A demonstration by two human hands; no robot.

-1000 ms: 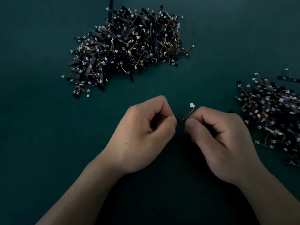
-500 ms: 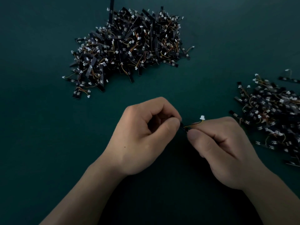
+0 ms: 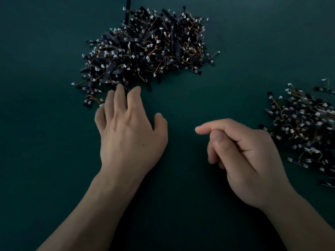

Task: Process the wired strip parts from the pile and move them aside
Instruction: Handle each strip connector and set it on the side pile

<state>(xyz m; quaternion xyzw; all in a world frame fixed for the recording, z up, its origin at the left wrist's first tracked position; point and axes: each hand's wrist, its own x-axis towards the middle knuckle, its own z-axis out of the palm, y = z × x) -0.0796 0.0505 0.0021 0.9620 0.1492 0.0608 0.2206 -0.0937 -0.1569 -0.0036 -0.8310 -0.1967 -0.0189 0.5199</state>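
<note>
Your left hand (image 3: pixel 126 138): released, fingers spread, pile (image 3: pixel 150 46) at fingertips. Your right hand (image 3: pixel 244 160): loosely curled, empty; second pile (image 3: pixel 304 127) beside.

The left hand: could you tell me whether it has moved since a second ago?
Yes: the left hand has reached forward and left, now touching the near edge of the big pile.

Dark green table (image 3: pixel 54 160) bearing two heaps of wired strips.
The big pile (image 3: pixel 148 46), a tangle of black strips, orange wires and white plugs, lies at the far middle. A smaller pile (image 3: pixel 304 127) lies well apart at the right edge, partly cut off. A few stray strips lie at each pile's fringe.
</note>
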